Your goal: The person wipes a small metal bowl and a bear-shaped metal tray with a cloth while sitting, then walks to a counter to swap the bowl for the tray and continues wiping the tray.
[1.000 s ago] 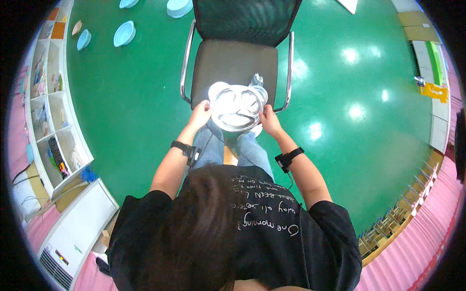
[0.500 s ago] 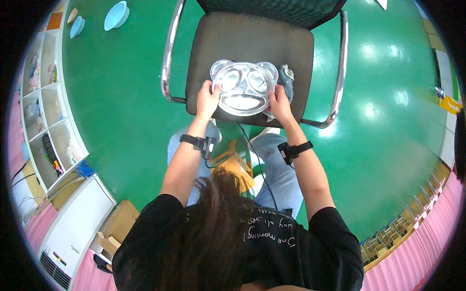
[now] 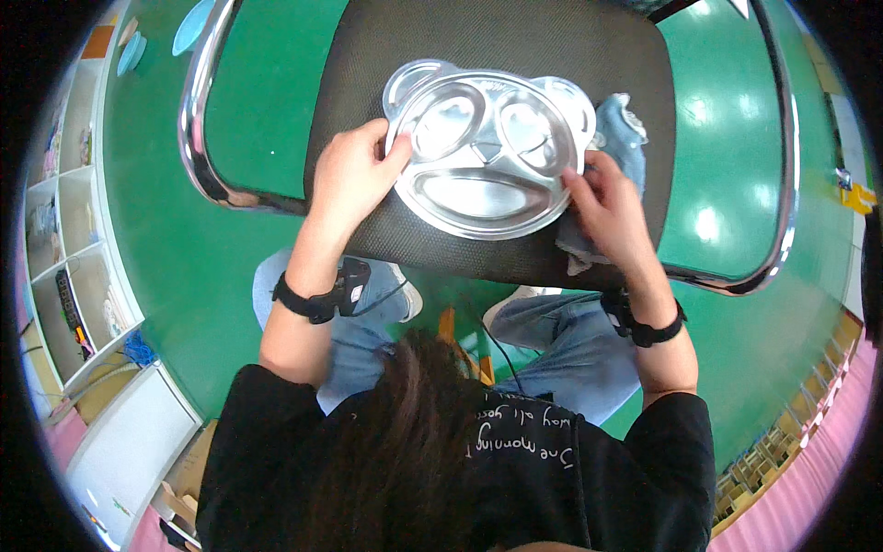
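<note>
A white-lettered black shirt [image 3: 533, 488] tops blue jeans [image 3: 584, 345].

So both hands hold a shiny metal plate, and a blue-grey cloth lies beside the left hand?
Not quite: the head view shows the blue-grey cloth beside the right hand, not the left hand. Both hands do hold the shiny metal plate.

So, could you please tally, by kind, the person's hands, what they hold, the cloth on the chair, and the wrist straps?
Hands, left hand and right hand: 2
Metal plate: 1
Grey-blue cloth, seemingly one piece: 1
Black wrist straps: 2
Total: 6
</note>
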Motion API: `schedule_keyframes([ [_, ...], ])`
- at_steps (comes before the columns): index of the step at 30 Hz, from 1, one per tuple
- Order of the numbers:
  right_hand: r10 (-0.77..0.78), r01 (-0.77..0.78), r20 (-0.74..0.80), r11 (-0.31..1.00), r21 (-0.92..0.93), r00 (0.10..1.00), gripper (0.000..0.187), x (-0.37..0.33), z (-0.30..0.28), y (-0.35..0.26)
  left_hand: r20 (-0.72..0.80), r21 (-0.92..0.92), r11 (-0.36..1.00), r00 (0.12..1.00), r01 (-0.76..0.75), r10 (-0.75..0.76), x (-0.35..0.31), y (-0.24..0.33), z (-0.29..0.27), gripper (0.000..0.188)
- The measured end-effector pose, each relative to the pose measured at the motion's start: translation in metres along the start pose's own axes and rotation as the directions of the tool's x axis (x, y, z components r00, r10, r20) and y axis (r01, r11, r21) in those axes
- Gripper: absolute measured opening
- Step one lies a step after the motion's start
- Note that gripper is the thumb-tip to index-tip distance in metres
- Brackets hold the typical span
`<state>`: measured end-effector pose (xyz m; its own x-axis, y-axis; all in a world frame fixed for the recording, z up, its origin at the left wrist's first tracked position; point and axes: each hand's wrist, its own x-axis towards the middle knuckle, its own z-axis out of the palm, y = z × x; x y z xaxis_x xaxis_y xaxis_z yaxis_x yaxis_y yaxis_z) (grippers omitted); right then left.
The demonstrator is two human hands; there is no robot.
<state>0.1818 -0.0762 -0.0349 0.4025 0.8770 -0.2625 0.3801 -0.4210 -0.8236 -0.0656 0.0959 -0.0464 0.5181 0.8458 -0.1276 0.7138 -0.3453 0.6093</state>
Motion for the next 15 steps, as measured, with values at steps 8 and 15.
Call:
schedule_keyframes([
  [8, -0.455, 0.289, -0.279, 0.829, -0.478, 0.846, 0.031, 0.003, -0.02, -0.007, -0.029, -0.015, 1.0, 0.999, -0.016, 0.015, -0.012, 0.008, -0.013, 0.045],
  [15, -0.489, 0.161, -0.257, 0.66, -0.733, 0.834, 0.079, 0.022, -0.004, 0.021, -0.075, 0.096, 0.994, 0.995, -0.057, 0.064, -0.006, 0.001, -0.015, 0.038],
])
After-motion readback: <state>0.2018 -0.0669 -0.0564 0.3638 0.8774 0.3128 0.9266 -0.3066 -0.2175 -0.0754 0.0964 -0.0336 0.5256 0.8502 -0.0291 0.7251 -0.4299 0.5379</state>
